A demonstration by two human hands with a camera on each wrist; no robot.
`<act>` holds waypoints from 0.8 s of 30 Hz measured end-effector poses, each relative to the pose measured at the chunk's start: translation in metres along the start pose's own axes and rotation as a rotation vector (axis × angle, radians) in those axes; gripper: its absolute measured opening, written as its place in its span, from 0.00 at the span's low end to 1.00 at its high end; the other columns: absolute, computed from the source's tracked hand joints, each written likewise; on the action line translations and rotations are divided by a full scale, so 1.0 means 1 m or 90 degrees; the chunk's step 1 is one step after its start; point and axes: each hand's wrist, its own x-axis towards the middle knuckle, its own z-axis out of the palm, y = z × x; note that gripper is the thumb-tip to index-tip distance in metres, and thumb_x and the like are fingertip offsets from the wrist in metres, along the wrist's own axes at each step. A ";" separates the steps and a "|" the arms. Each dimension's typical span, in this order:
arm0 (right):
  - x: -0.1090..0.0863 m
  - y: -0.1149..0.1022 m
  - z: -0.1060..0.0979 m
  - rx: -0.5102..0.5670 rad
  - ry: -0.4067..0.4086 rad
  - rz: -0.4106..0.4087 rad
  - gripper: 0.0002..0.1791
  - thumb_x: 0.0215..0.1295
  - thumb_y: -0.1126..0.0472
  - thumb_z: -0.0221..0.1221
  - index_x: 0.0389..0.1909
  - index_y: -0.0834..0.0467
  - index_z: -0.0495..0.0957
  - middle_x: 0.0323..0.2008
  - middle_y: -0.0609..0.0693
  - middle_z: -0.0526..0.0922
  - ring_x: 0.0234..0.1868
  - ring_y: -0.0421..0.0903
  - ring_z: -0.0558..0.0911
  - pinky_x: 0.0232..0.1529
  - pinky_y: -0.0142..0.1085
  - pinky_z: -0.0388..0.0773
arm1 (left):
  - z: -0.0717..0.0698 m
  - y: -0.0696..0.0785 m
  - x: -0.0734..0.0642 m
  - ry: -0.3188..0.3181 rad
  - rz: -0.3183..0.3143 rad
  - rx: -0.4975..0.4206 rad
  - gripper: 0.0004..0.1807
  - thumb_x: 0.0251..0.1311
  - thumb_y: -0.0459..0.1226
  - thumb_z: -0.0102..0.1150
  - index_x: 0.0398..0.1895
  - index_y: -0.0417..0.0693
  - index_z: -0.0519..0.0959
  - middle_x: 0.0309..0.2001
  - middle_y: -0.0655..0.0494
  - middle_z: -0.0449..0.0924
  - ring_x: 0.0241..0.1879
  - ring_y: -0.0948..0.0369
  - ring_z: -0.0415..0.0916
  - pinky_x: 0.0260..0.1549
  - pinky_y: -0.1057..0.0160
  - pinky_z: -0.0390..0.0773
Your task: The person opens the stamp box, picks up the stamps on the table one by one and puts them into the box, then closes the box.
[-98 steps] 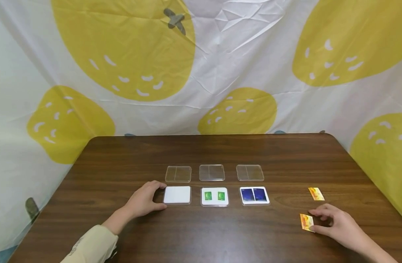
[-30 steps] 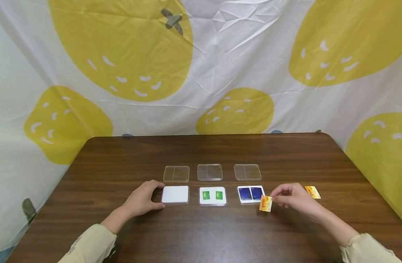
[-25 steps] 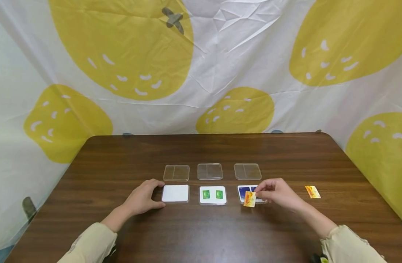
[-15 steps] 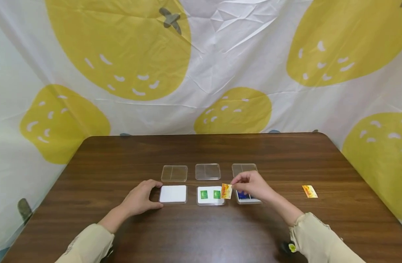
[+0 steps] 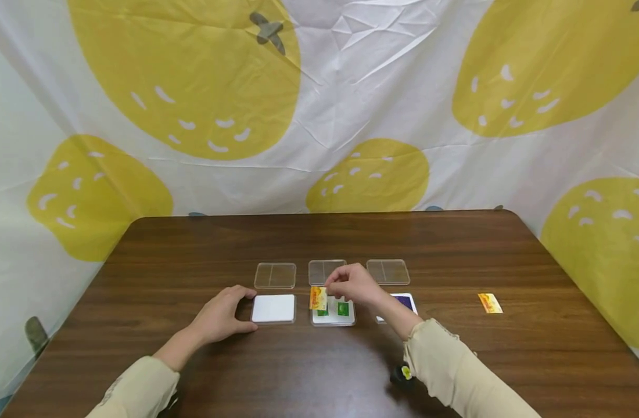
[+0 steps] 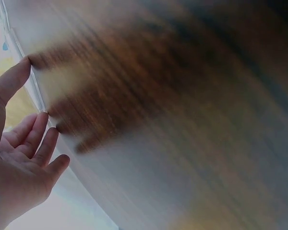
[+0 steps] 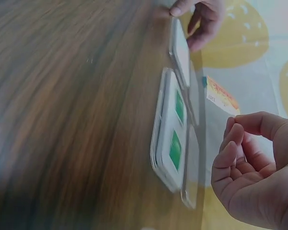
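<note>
Between thumb and fingertips, my right hand [image 5: 355, 285] pinches a small orange-yellow stamp [image 5: 318, 297] by its edge. The numeral 120 seems to show on it in the right wrist view. It hangs above the middle clear case [image 5: 333, 321], which holds a white card with two green stamps [image 5: 343, 309]; it partly covers the left one. My left hand [image 5: 220, 315] rests on the table at the left case, which holds a plain white card [image 5: 273, 308]. Its thumb and forefinger spread along that case's left side. My right forearm partly hides the right case with blue stamps [image 5: 405, 301].
Behind the cases lie three clear lids in a row: left [image 5: 275, 275], middle [image 5: 319, 271] and right [image 5: 388, 271]. A second orange-yellow stamp [image 5: 490, 303] lies on the brown table [image 5: 309, 377] to the right. A fruit-patterned cloth [image 5: 209, 186] hangs behind the table.
My right hand has picked the nearer orange-yellow stamp up off the table. It has carried the stamp left, past the blue stamps to above the green ones. My left hand stays at the white card's case.
</note>
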 end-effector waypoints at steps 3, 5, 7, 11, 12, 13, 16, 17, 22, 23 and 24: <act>0.009 -0.003 0.011 -0.005 -0.001 0.001 0.06 0.49 0.68 0.58 0.27 0.68 0.79 0.13 0.44 0.73 0.18 0.38 0.72 0.18 0.29 0.67 | 0.000 0.000 0.000 0.002 0.002 0.000 0.31 0.37 0.42 0.72 0.46 0.37 0.74 0.45 0.49 0.76 0.49 0.50 0.71 0.47 0.51 0.71; 0.013 -0.005 0.018 0.002 0.001 0.010 0.06 0.49 0.68 0.58 0.27 0.68 0.79 0.13 0.44 0.73 0.18 0.37 0.72 0.18 0.29 0.66 | 0.000 0.000 0.000 0.004 0.004 0.000 0.31 0.37 0.42 0.72 0.46 0.37 0.75 0.45 0.49 0.76 0.48 0.50 0.71 0.47 0.51 0.71; 0.017 -0.008 0.025 0.012 0.003 0.021 0.06 0.49 0.68 0.58 0.27 0.68 0.79 0.13 0.44 0.73 0.18 0.37 0.71 0.17 0.28 0.65 | 0.000 0.000 0.001 0.006 0.005 -0.001 0.31 0.37 0.42 0.72 0.46 0.37 0.75 0.45 0.49 0.76 0.48 0.50 0.71 0.47 0.51 0.71; 0.023 -0.010 0.038 0.025 0.012 0.031 0.05 0.48 0.69 0.59 0.27 0.68 0.80 0.14 0.46 0.74 0.17 0.37 0.71 0.16 0.27 0.64 | 0.001 0.000 0.001 0.007 0.006 -0.003 0.31 0.37 0.42 0.73 0.46 0.37 0.75 0.44 0.49 0.76 0.48 0.50 0.71 0.47 0.51 0.71; 0.024 -0.010 0.041 0.018 0.017 0.029 0.05 0.48 0.69 0.59 0.26 0.67 0.80 0.14 0.46 0.75 0.16 0.37 0.71 0.16 0.26 0.64 | 0.001 0.000 0.001 0.007 0.006 -0.003 0.31 0.37 0.42 0.73 0.46 0.37 0.75 0.44 0.48 0.76 0.48 0.50 0.71 0.47 0.51 0.71; 0.025 -0.010 0.043 0.011 0.021 0.025 0.05 0.47 0.69 0.60 0.26 0.67 0.80 0.14 0.46 0.75 0.16 0.37 0.71 0.16 0.26 0.65 | 0.001 0.000 0.001 0.007 0.005 -0.003 0.31 0.37 0.42 0.73 0.46 0.37 0.75 0.45 0.48 0.76 0.48 0.50 0.71 0.48 0.51 0.71; 0.027 -0.011 0.050 -0.002 0.031 0.014 0.04 0.46 0.70 0.60 0.24 0.67 0.81 0.15 0.45 0.76 0.14 0.36 0.71 0.17 0.26 0.68 | 0.001 0.000 0.001 0.007 0.004 -0.003 0.31 0.37 0.42 0.73 0.46 0.37 0.75 0.45 0.48 0.76 0.48 0.50 0.71 0.48 0.51 0.70; 0.028 -0.011 0.052 -0.007 0.033 0.010 0.04 0.46 0.70 0.61 0.24 0.67 0.81 0.15 0.45 0.76 0.14 0.36 0.71 0.18 0.25 0.69 | 0.001 0.000 0.001 0.006 0.003 -0.004 0.31 0.37 0.42 0.73 0.46 0.37 0.75 0.45 0.48 0.76 0.48 0.50 0.71 0.48 0.51 0.70; 0.028 -0.015 0.058 -0.005 0.034 0.011 0.04 0.45 0.70 0.61 0.23 0.68 0.81 0.15 0.45 0.76 0.15 0.37 0.71 0.19 0.26 0.70 | 0.000 0.001 0.000 0.003 -0.001 -0.009 0.31 0.37 0.42 0.72 0.46 0.37 0.75 0.45 0.49 0.76 0.48 0.51 0.71 0.47 0.51 0.71; 0.028 -0.016 0.059 -0.011 0.036 0.012 0.03 0.45 0.70 0.61 0.23 0.67 0.81 0.15 0.45 0.76 0.15 0.37 0.71 0.19 0.26 0.70 | 0.000 0.001 0.000 0.004 -0.001 -0.010 0.31 0.37 0.42 0.72 0.46 0.37 0.75 0.45 0.49 0.76 0.48 0.51 0.71 0.47 0.51 0.71; 0.028 -0.016 0.060 -0.020 0.038 0.010 0.03 0.45 0.70 0.61 0.23 0.67 0.81 0.15 0.45 0.76 0.15 0.37 0.71 0.19 0.26 0.70 | 0.000 0.000 0.000 0.004 -0.002 -0.010 0.31 0.37 0.42 0.73 0.46 0.37 0.75 0.45 0.49 0.76 0.48 0.51 0.71 0.47 0.51 0.71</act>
